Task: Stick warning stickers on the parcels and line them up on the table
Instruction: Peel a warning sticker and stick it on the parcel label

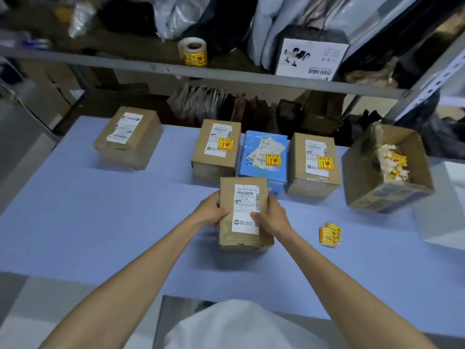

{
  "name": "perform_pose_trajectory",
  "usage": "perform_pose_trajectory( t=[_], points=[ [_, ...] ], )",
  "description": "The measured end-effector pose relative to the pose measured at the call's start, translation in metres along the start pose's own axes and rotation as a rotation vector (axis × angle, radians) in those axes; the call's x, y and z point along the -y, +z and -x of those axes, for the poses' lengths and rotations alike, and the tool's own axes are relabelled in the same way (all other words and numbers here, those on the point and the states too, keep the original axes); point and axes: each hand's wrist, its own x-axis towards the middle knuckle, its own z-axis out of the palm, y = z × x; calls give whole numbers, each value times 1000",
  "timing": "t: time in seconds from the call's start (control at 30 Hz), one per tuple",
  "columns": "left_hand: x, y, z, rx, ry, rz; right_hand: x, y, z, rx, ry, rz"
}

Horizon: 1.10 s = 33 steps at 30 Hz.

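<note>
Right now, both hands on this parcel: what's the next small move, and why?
Probably free the right hand and reach for the loose stickers beside it: the held parcel shows only a shipping label, while the three parcels behind already carry yellow stickers.

The table [100,210] is pale blue. The centre parcel [245,241] is brown with a white, black-printed label [246,210]. Loose stickers [329,234], right, are yellow and red.

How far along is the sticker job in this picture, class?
Done: the brown box, blue parcel and second brown box stand in a row with yellow stickers. In hand: left hand and right hand grip an unstickered parcel. Left: it and the far-left box; loose stickers wait.
</note>
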Motion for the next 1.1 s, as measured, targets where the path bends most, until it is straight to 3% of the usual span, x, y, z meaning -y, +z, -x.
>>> perform_pose_trajectory(
  t=[0.3,1.1],
  points=[
    [-39,71,0,-25,-18,69,-51,-49,13,-119,9,-125],
    [-10,86,2,-131,-96,117,-98,-41,26,-116,-68,-236]
  ],
)
